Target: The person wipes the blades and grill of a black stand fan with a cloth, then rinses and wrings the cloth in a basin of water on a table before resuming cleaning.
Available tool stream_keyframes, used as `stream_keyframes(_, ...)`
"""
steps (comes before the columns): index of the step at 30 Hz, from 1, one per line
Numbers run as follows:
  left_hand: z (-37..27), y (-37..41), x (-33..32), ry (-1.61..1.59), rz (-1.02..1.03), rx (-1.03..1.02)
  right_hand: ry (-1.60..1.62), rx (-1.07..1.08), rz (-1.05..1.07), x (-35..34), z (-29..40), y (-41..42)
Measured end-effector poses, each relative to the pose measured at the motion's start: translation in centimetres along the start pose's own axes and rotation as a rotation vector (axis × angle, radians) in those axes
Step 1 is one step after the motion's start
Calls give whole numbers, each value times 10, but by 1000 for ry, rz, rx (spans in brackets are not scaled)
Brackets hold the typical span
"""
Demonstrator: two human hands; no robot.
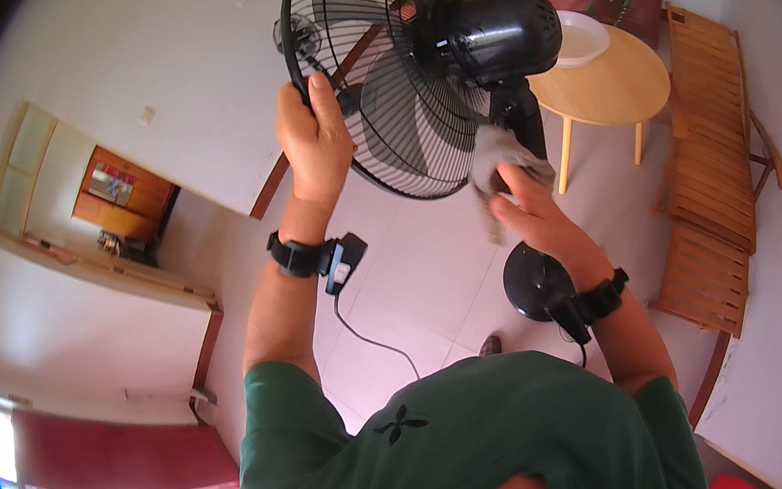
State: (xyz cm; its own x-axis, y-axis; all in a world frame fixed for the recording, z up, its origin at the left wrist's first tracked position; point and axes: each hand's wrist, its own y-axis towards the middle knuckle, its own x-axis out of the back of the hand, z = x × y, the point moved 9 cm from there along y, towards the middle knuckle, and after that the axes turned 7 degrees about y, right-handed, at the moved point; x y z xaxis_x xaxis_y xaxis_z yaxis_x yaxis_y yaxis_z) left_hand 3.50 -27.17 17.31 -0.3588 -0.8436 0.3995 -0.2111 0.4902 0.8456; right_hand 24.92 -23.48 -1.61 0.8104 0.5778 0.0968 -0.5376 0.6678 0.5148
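Observation:
A black pedestal fan stands before me, its wire grille point(409, 126) tilted and its motor housing point(506, 34) facing up and right. My left hand point(319, 139) grips the rim of the grille, thumb on the near side. In my right hand point(539, 217) is a bunched grey cloth point(502, 159), held by the fan's neck point(524, 116) near the grille's right edge. Whether the cloth touches the fan cannot be told. Dark blades show through the wires. The round black base point(536, 285) rests on the floor, partly hidden by my right forearm.
A round wooden table point(611, 88) with a white basin point(580, 41) stands beyond the fan. Along the right wall is a slatted wooden folding lounger point(716, 149). A doorway point(103, 194) opens at left. A cable point(376, 342) hangs from my left wrist device point(342, 264).

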Motion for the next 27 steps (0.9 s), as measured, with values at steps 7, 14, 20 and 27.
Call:
stream_keyframes(7, -10, -6, -7, -112, 58, -86, -507, 153, -525, 4, -8, 67)
stream_keyframes(14, 23, -11, -8, -315, 72, 0, -131, -61, -574, 1, -18, 88)
stream_keyframes(20, 21, -15, -11, -351, 91, 46, -174, -43, -668, -1, -22, 83)
stream_keyframes(27, 12, -9, -19, -475, 109, 116, 119, -16, -852, -47, -132, -7)
